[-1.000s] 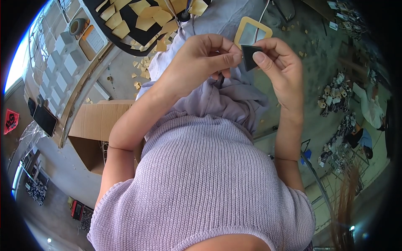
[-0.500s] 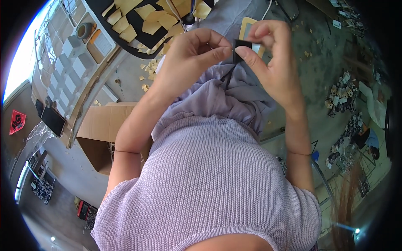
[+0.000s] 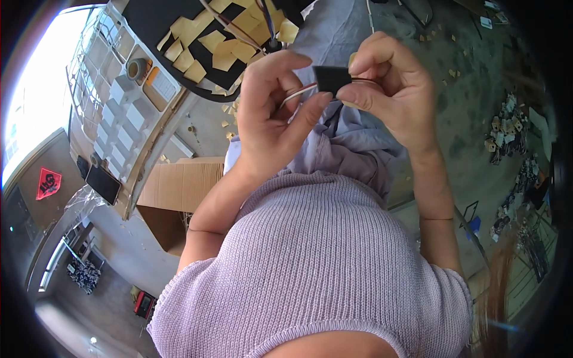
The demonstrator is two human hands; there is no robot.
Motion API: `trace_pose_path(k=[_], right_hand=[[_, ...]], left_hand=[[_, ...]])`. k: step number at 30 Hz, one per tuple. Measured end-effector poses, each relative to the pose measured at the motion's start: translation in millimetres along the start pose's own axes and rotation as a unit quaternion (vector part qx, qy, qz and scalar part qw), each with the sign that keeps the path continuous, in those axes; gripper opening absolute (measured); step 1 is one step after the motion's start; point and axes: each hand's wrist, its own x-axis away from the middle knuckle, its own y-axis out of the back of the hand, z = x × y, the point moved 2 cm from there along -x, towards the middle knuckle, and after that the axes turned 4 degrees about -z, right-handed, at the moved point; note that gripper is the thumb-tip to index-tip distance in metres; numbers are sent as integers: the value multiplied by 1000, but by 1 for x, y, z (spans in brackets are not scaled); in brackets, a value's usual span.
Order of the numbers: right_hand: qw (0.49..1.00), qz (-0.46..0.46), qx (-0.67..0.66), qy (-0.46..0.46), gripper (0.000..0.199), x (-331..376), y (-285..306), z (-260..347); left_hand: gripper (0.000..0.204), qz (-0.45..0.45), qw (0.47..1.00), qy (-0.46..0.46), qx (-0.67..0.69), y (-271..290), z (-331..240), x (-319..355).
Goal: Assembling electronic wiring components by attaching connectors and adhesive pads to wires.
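Note:
Between my hands, above my lap, is a flat black rectangular piece point(image 3: 332, 79) with thin wires at both its sides. My right hand point(image 3: 394, 89) is closed in a pinch at the piece's right edge, where dark wires run under the fingers. Red and white wires point(image 3: 298, 92) leave its left side and pass into the curled fingers of my left hand point(image 3: 271, 116). The left thumb tip touches the piece's lower left corner, while the index finger is raised off it. How firmly the left fingers hold the wires is partly hidden.
Yellowish paper-like pieces point(image 3: 224, 55) lie on a black round surface ahead. At left are a tape roll point(image 3: 137, 70), grey-white blocks point(image 3: 122, 113) and a phone point(image 3: 103, 184) on a worktop. An open cardboard box point(image 3: 182, 185) stands below; bundled parts point(image 3: 507, 128) lie far right.
The black piece has turned and shows more of its flat face. My left hand has lowered and opened out from its pinch, with red and white wires now visible at it.

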Motion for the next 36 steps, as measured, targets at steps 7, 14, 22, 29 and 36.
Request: trace_pose_path(k=[7,14,22,29,36], right_hand=[[999,-6,-38,-6,20,1,-4,0],[995,0,96,-28,29,8,-3,6],[987,19,157,-2,22,11,-10,6],[983,139,12,118,23,26,-50,34],[921,172,275,217,46,19,-44,46]], left_hand=[[32,59,993,-88,-53,3,-4,3],[37,-18,990,77,-118,1,-11,12],[34,32,964,-33,-264,3,-15,7],[73,196,925,315,84,7,11,-10],[34,300,749,470,356,12,48,15]])
